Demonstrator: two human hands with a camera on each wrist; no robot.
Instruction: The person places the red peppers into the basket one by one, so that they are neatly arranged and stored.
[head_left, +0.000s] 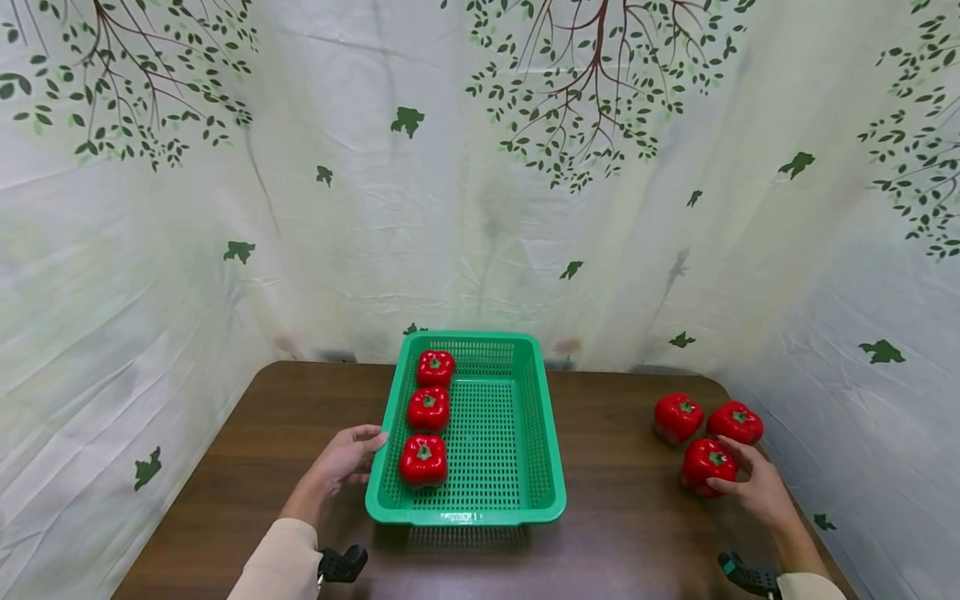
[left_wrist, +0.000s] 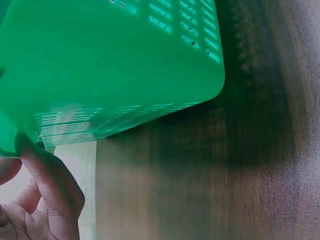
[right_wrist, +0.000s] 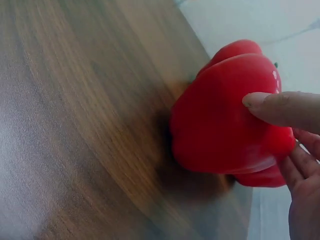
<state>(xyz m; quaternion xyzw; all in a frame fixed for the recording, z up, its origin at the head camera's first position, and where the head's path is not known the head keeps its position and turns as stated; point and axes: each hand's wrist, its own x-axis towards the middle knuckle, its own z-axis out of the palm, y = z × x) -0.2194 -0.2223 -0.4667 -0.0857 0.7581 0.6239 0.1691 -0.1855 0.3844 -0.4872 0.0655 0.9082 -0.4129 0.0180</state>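
A green plastic basket (head_left: 525, 433) stands at the middle of the table, with three red bell peppers lined up along its left side, the nearest pepper (head_left: 423, 461) at the front. My left hand (head_left: 348, 458) pinches the basket's left rim; in the left wrist view its thumb and fingers (left_wrist: 52, 180) meet at the edge of the basket (left_wrist: 100, 65). At the right, my right hand (head_left: 757, 487) grips a red bell pepper (head_left: 705, 467) between thumb and fingers. The right wrist view shows the thumb on the side of that pepper (right_wrist: 225, 115).
Two more red bell peppers, one at the left (head_left: 678, 417) and one at the right (head_left: 737, 422), sit just behind the gripped one, near the table's right edge. A leaf-patterned curtain (head_left: 480, 208) surrounds the brown wooden table (head_left: 615, 517) at the back and sides.
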